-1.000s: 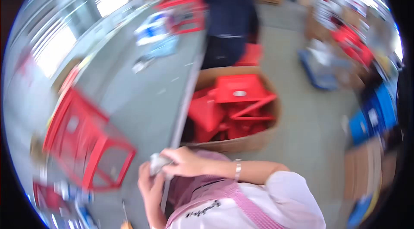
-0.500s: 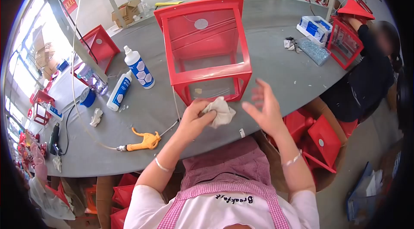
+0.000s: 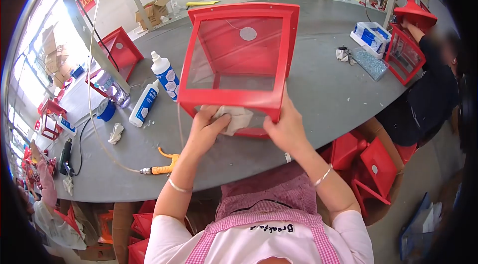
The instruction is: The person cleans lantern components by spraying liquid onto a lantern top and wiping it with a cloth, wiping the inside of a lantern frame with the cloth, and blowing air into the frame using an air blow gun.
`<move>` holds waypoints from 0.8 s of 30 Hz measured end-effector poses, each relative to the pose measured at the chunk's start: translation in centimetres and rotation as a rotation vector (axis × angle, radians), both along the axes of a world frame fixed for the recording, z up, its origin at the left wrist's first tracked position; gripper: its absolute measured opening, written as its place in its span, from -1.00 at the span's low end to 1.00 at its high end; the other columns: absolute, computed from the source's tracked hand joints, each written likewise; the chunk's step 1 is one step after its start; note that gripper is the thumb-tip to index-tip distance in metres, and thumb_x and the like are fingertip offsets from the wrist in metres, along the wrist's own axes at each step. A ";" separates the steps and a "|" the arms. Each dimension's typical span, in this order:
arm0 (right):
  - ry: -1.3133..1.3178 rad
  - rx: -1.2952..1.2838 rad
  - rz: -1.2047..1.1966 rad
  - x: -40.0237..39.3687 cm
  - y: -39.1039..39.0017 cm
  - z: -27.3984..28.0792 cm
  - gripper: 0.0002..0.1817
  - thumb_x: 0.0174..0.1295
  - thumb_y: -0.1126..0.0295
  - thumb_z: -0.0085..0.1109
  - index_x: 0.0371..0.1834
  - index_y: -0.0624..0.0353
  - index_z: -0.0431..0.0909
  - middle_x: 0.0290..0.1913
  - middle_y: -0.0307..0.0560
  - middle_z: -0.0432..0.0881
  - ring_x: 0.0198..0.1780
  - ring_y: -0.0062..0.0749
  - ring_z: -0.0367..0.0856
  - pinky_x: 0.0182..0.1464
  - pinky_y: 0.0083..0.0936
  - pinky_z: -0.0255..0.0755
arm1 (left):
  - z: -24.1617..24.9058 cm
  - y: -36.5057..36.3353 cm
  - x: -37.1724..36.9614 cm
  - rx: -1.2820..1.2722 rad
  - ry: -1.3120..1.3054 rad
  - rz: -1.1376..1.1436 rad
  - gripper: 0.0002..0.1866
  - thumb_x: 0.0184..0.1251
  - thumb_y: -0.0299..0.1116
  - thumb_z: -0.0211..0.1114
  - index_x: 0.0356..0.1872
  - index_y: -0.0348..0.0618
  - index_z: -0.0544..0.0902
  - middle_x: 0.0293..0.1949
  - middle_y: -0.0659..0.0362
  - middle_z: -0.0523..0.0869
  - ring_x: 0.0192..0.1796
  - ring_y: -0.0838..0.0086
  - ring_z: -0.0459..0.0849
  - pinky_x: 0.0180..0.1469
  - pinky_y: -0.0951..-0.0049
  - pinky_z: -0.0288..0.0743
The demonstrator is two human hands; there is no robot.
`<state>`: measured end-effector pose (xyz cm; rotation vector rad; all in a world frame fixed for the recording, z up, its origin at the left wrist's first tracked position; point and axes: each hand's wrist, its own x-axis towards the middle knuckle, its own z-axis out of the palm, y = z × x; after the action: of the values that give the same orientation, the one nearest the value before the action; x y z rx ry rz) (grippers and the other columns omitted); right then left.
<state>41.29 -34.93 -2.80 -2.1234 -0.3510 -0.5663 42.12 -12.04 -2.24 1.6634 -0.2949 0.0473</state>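
Note:
A red frame box with clear panes [image 3: 239, 97] stands tilted on the grey table in front of me. My left hand [image 3: 206, 127] pinches a whitish cloth [image 3: 236, 119] against the lower front of the box. On the box's lower right corner, my right hand [image 3: 286, 124] is closed round the red edge. A yellow-orange air gun [image 3: 167, 164] on a hose lies left of my forearm. Two white bottles with blue labels, one upright [image 3: 165, 76] and one lying [image 3: 144, 105], are left of the box.
Further left are a blue-capped container [image 3: 105, 109], a crumpled cloth [image 3: 115, 133] and another red frame [image 3: 122, 52]. At the right, a co-worker [image 3: 428, 85] handles a red lantern-like frame [image 3: 406, 55] near a tray of clear pieces [image 3: 371, 63]. Red parts fill a carton [image 3: 376, 164] below the table edge.
My right hand has moved from free air onto the box's corner and closed on it. The box has turned and tilted, and my left hand with the cloth has moved left and up against it.

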 end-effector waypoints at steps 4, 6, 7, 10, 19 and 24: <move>-0.005 -0.030 0.001 -3.2 0.9 -2.2 0.03 0.07 0.47 0.30 0.58 0.38 -0.14 0.21 0.35 0.42 0.16 0.24 0.53 0.11 -0.09 0.52 | -0.9 -1.2 -1.7 0.001 0.044 -0.050 -0.79 0.35 -0.44 0.27 -0.13 -0.40 0.67 -0.27 0.21 0.63 -0.21 0.58 0.58 -0.20 0.45 0.47; -0.011 -0.017 0.018 -3.6 0.8 -2.3 0.03 0.07 0.46 0.31 0.58 0.38 -0.13 0.22 0.34 0.40 0.17 0.25 0.52 0.12 -0.08 0.52 | -1.6 -2.1 -0.8 0.082 0.046 -0.076 -0.80 0.34 -0.44 0.27 -0.14 -0.39 0.67 -0.29 0.20 0.65 -0.24 0.53 0.59 -0.20 0.41 0.48; -0.029 -0.008 0.037 -3.8 0.6 -2.4 0.03 0.08 0.45 0.31 0.58 0.37 -0.11 0.23 0.34 0.38 0.18 0.25 0.51 0.13 -0.07 0.51 | -2.1 -2.6 0.2 0.158 0.037 -0.098 -0.81 0.33 -0.44 0.26 -0.16 -0.37 0.66 -0.31 0.18 0.67 -0.27 0.49 0.60 -0.21 0.37 0.48; -0.054 0.002 0.089 -4.7 -0.4 -2.7 0.00 0.09 0.45 0.32 0.58 0.35 -0.07 0.23 0.28 0.37 0.16 0.17 0.50 0.13 -0.11 0.50 | -4.6 -3.7 5.4 0.334 -0.240 -0.163 -0.80 0.29 -0.40 0.27 -0.17 -0.32 0.66 -0.31 0.11 0.70 -0.31 0.31 0.62 -0.20 0.25 0.50; -0.038 0.021 0.101 -5.3 -4.8 -5.0 -0.27 0.11 0.51 0.26 0.42 0.30 0.27 0.18 0.13 0.40 0.10 -0.10 0.51 0.13 -0.29 0.47 | -3.3 -6.5 8.3 1.199 -0.983 -0.041 -0.71 0.18 -0.39 0.37 -0.05 -0.13 0.70 -0.01 -0.01 0.65 -0.10 0.09 0.64 0.00 0.25 0.53; -0.046 0.124 0.086 -2.9 -6.4 -5.1 -0.39 0.15 0.53 0.23 0.33 0.28 0.37 0.14 0.10 0.41 0.05 -0.13 0.52 0.12 -0.31 0.46 | -0.9 -7.0 6.0 0.839 -0.586 0.048 -0.65 0.15 -0.43 0.40 0.00 -0.15 0.70 0.12 -0.01 0.60 -0.03 0.11 0.64 0.04 0.26 0.53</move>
<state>38.44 -41.32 -7.93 -1.9692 -0.4199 -0.5730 48.09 -19.07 -3.12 2.4698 -0.7949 0.5115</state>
